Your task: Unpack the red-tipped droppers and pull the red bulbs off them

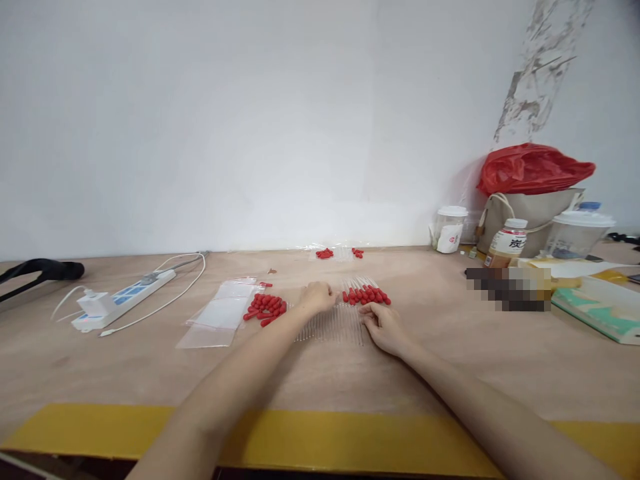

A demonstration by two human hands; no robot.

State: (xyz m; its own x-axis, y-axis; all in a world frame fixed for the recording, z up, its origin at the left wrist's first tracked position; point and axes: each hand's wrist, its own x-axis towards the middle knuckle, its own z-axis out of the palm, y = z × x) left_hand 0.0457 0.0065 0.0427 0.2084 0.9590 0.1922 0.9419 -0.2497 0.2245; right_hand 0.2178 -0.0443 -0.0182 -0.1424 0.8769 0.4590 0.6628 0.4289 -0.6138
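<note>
A row of thin, pale sticks point(330, 327) lies side by side on the table between my hands. My left hand point(320, 298) reaches over the row's far end with fingers curled together; whatever they hold is too small to make out. At the right end of the row, my right hand point(384, 325) has its thumb and fingers drawn into a pinch, contents unclear. Just beyond it rests a bunch of red-ended thin sticks point(367, 295). Left of my left hand is a pile of loose red bulb-shaped pieces point(265, 307).
Clear plastic bags point(215, 317) lie left of the red pile. A white power strip point(125, 299) with cables is farther left. More red pieces point(325, 253) sit by the wall. Cups, a bottle point(509, 243) and a red plastic bag point(537, 169) stand at right.
</note>
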